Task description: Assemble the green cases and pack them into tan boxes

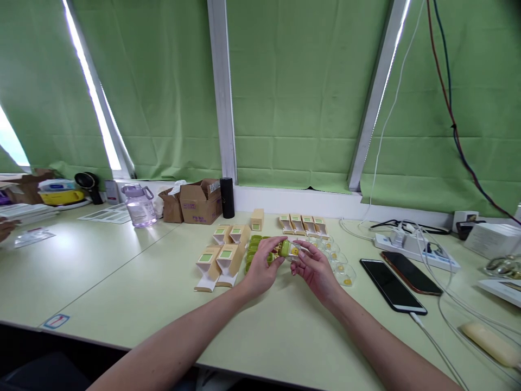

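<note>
Above the table, both hands hold a small container (287, 249) with a green part and a clear part. My left hand (260, 270) pinches its green end between thumb and fingers. At the clear end are the closed fingers of my right hand (316, 270). Several green pieces (249, 257) stand in a group just behind my left hand, partly hidden by it. To the right of my right hand lie several clear plastic covers (345, 274) with yellow marks. Small open cardboard boxes (228, 260) with green labels stand left of the green pieces.
More small boxes (303, 224) line the back. Two phones (393, 285), a power strip (439, 260) and loose cables lie to the right. A purple jug (139, 206) and a brown carton (200, 203) stand at the back left. Another person's hand (5, 227) shows at the left edge.
</note>
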